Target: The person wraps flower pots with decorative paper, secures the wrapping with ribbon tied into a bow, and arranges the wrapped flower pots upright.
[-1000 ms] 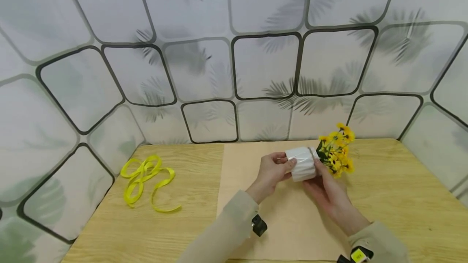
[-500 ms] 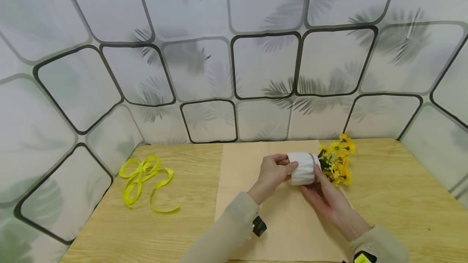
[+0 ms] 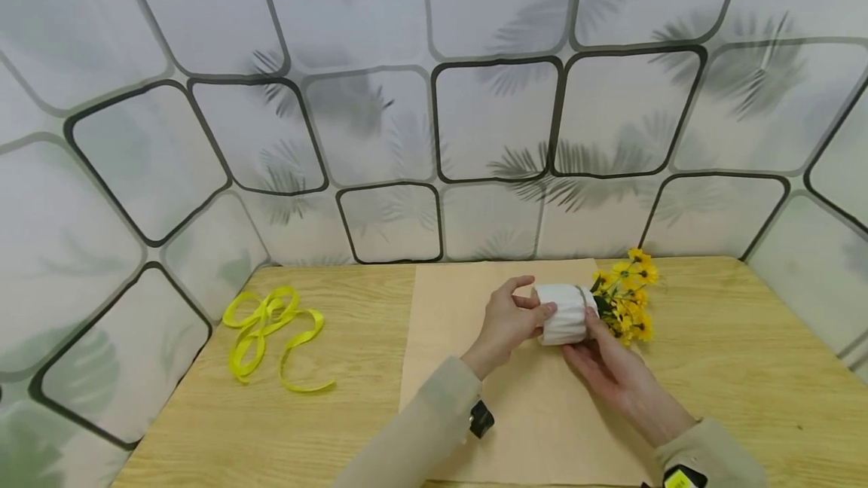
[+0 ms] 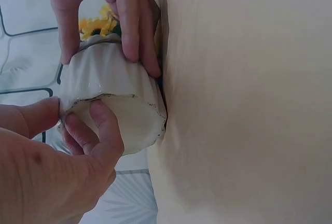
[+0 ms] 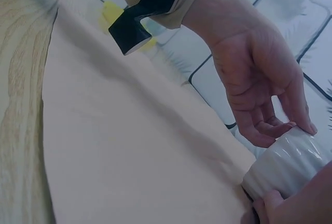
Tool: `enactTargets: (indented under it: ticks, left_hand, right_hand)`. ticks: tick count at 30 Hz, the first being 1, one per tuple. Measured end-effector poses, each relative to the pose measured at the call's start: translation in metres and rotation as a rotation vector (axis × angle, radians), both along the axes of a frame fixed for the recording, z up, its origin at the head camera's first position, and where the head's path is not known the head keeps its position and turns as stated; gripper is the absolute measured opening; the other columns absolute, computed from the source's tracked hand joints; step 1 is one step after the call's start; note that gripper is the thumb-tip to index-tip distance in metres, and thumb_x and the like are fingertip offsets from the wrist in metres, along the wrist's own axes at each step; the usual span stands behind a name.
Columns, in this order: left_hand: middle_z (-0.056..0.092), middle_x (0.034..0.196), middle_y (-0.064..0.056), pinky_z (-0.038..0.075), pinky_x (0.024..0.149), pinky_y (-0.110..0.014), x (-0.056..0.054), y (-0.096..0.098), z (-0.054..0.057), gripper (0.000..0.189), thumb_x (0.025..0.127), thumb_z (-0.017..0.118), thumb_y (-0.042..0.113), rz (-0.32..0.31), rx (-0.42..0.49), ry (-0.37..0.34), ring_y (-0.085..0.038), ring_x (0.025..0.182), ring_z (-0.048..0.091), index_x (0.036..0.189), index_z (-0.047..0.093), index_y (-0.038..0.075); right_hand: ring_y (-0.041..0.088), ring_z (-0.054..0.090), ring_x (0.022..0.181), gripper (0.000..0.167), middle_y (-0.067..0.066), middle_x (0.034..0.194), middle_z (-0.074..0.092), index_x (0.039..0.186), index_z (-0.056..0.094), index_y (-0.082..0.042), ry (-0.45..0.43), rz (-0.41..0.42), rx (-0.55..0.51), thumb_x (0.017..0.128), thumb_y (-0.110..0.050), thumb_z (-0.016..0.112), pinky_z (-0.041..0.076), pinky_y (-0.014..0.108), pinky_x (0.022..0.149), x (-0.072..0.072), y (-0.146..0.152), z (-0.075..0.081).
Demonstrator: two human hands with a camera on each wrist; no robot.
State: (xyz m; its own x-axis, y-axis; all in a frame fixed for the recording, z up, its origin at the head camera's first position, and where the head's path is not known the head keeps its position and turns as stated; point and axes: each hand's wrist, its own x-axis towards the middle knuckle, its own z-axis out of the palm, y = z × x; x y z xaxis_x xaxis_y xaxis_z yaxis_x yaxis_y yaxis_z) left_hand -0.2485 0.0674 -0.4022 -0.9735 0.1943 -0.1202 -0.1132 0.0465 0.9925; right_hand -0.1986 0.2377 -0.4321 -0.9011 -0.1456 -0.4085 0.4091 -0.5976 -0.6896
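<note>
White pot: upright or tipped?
Tipped: in the head view, the white pot is held sideways, with yellow flowers extending beyond its right end.

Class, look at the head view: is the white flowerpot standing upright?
No, the white flowerpot is tipped sideways between the left hand and right hand, its yellow flowers pointing right.

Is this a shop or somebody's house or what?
I can't tell which, but it looks like an indoor craft spot: wood-grain table, loose yellow ribbon, and a white pot with yellow flowers.
</note>
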Motion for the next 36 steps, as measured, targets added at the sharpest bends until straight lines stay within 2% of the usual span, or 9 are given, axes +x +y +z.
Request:
enactTargets:
  ticks: [3, 8, 15, 20, 24, 27, 29, 33, 36]
  left_hand:
    - [0.062, 0.092, -0.003, 0.063, 0.069, -0.033, -0.001, -0.001, -0.001, 0.046, 0.09, 0.079, 0.011, -0.031, -0.01, 0.019, -0.011, 0.074, 0.064, 0.133, 0.066, 0.016]
    - [0.062, 0.09, -0.001, 0.062, 0.066, -0.03, -0.002, 0.001, -0.001, 0.042, 0.089, 0.08, 0.01, -0.039, -0.012, 0.012, -0.01, 0.072, 0.063, 0.129, 0.069, 0.019]
    - [0.063, 0.09, -0.002, 0.063, 0.067, -0.032, 0.0, 0.0, 0.001, 0.043, 0.089, 0.08, 0.009, -0.041, -0.021, 0.014, -0.011, 0.07, 0.063, 0.128, 0.069, 0.02]
    - [0.064, 0.09, -0.002, 0.063, 0.068, -0.033, 0.001, 0.0, 0.001, 0.043, 0.088, 0.08, 0.008, -0.039, -0.021, 0.004, -0.011, 0.07, 0.063, 0.127, 0.069, 0.021]
    - [0.064, 0.09, -0.002, 0.064, 0.07, -0.036, 0.001, 0.0, 0.0, 0.042, 0.088, 0.08, 0.009, -0.041, -0.034, 0.001, -0.012, 0.069, 0.064, 0.127, 0.069, 0.021]
    - [0.064, 0.091, -0.002, 0.064, 0.072, -0.038, 0.002, -0.001, -0.001, 0.042, 0.088, 0.08, 0.009, -0.036, -0.041, 0.005, -0.013, 0.067, 0.066, 0.128, 0.069, 0.021]
    - [0.064, 0.093, -0.002, 0.064, 0.073, -0.039, 0.001, -0.001, -0.001, 0.043, 0.089, 0.08, 0.01, -0.037, -0.037, 0.008, -0.013, 0.067, 0.066, 0.128, 0.069, 0.021]
    - [0.065, 0.1, -0.003, 0.064, 0.076, -0.041, 0.001, -0.001, -0.002, 0.044, 0.089, 0.08, 0.01, -0.044, -0.027, 0.02, -0.014, 0.073, 0.068, 0.13, 0.069, 0.019]
    - [0.065, 0.105, -0.003, 0.064, 0.076, -0.042, 0.001, -0.001, -0.001, 0.045, 0.088, 0.08, 0.009, -0.046, -0.022, 0.028, -0.013, 0.079, 0.067, 0.131, 0.069, 0.017]
  right_hand:
    - [0.007, 0.067, 0.101, 0.039, -0.003, 0.107, 0.064, 0.135, 0.037, -0.02, -0.013, 0.0, -0.02, 0.105, -0.043, 0.047, 0.033, 0.029, 0.121, 0.002, 0.002, 0.0]
    - [0.014, 0.07, 0.101, 0.04, 0.006, 0.107, 0.065, 0.129, 0.04, -0.01, -0.014, 0.02, -0.002, 0.105, -0.039, 0.053, 0.049, 0.03, 0.11, 0.007, 0.009, 0.001]
    - [0.019, 0.074, 0.101, 0.016, 0.01, 0.104, 0.074, 0.105, 0.064, -0.013, 0.038, 0.083, 0.135, 0.106, -0.027, 0.057, 0.058, 0.032, 0.096, 0.016, 0.021, 0.001]
    - [0.021, 0.075, 0.103, 0.021, 0.013, 0.106, 0.077, 0.104, 0.073, -0.009, 0.05, 0.209, 0.135, 0.107, -0.02, 0.055, 0.058, 0.035, 0.097, 0.022, 0.031, -0.001]
    - [0.019, 0.075, 0.104, 0.027, 0.009, 0.109, 0.078, 0.111, 0.075, -0.006, 0.127, 0.335, 0.201, 0.109, -0.017, 0.05, 0.059, 0.034, 0.096, 0.025, 0.037, 0.0]
    - [0.014, 0.076, 0.099, 0.027, 0.006, 0.107, 0.079, 0.118, 0.071, 0.001, 0.246, 0.321, 0.439, 0.107, -0.018, 0.055, 0.061, 0.033, 0.091, 0.027, 0.035, 0.005]
    - [0.011, 0.076, 0.093, 0.031, 0.007, 0.106, 0.079, 0.12, 0.069, 0.004, 0.342, 0.253, 0.701, 0.104, -0.022, 0.062, 0.062, 0.031, 0.085, 0.027, 0.031, 0.01]
    - [0.002, 0.071, 0.079, 0.026, 0.007, 0.099, 0.079, 0.112, 0.075, -0.003, 0.624, 0.037, 1.28, 0.095, -0.022, 0.075, 0.06, 0.022, 0.069, 0.026, 0.026, 0.018]
    - [-0.006, 0.065, 0.076, 0.016, 0.005, 0.092, 0.079, 0.1, 0.078, -0.008, 0.906, -0.155, 1.494, 0.085, -0.007, 0.082, 0.055, 0.016, 0.063, 0.021, 0.026, 0.018]
